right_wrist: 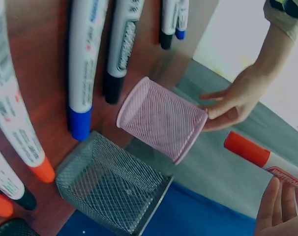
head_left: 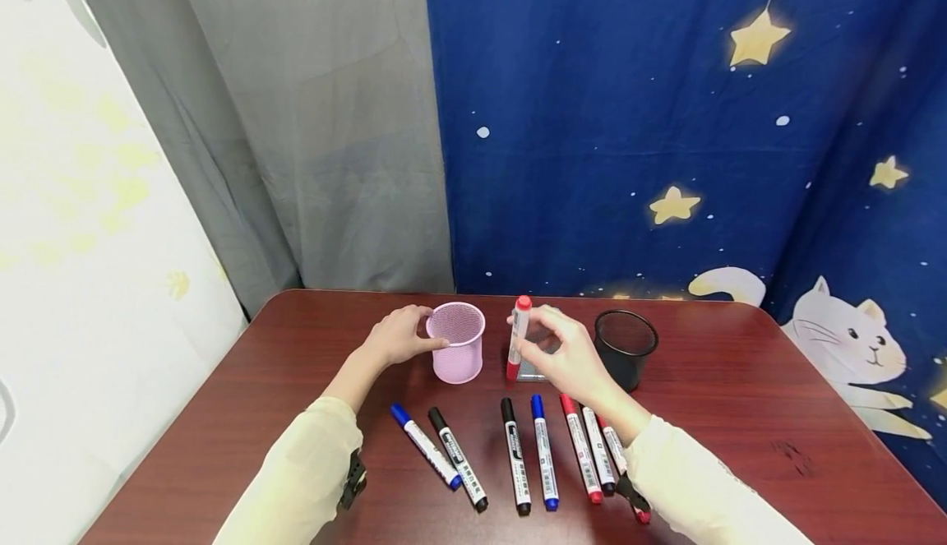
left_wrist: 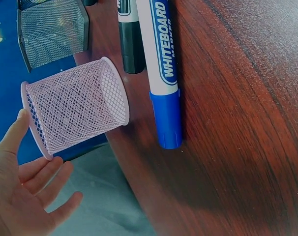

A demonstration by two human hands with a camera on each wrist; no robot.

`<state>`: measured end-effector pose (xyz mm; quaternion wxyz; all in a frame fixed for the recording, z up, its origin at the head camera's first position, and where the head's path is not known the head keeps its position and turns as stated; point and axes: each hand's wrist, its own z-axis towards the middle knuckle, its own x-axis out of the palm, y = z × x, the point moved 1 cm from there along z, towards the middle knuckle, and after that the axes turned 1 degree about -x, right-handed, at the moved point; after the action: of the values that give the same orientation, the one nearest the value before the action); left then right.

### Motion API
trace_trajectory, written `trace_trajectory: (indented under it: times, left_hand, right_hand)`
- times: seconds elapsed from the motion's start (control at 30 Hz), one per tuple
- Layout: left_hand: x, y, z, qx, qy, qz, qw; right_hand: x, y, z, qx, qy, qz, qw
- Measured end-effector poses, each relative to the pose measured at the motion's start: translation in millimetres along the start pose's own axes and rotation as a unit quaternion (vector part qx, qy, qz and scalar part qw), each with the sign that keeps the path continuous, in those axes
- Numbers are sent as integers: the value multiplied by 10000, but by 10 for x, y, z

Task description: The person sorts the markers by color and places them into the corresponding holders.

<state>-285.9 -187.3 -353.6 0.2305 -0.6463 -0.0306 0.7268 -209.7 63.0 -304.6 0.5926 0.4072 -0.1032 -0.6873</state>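
Note:
My left hand (head_left: 398,336) grips a pink mesh pen cup (head_left: 459,362) near its rim, thumb on the near side and fingers behind. The cup stands upright on the table. In the right hand (head_left: 568,357) is a red whiteboard marker (head_left: 520,325), pinched between thumb and fingers and held nearly upright. Its red cap (right_wrist: 246,148) points down. Close by, partly hidden behind that hand, is a grey rectangular mesh holder (right_wrist: 114,189). The marker appears beside the holder's left side in the head view; whether they touch I cannot tell.
A black round mesh cup (head_left: 625,357) stands right of the right hand. Along the table's front lie several markers, among them a blue one (head_left: 427,448), a black one (head_left: 516,459) and a red one (head_left: 581,449). The brown table (head_left: 244,446) ends at curtains behind.

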Motion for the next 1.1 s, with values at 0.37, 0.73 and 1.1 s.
trace_trajectory:
  times: [0.37,0.73,1.1]
  left_hand:
    - [-15,-26,-1,-84,55,24,9999]
    - [1,-7,13,-109,79,16,9999]
    - [3,-15,16,-193,185,-59,9996]
  right_hand:
    - [73,-324,304,518,-514,-36,9973]
    - [239,-282,579,424,-705,71,9966]
    - [416,-377,695,500,-720,9,9962]
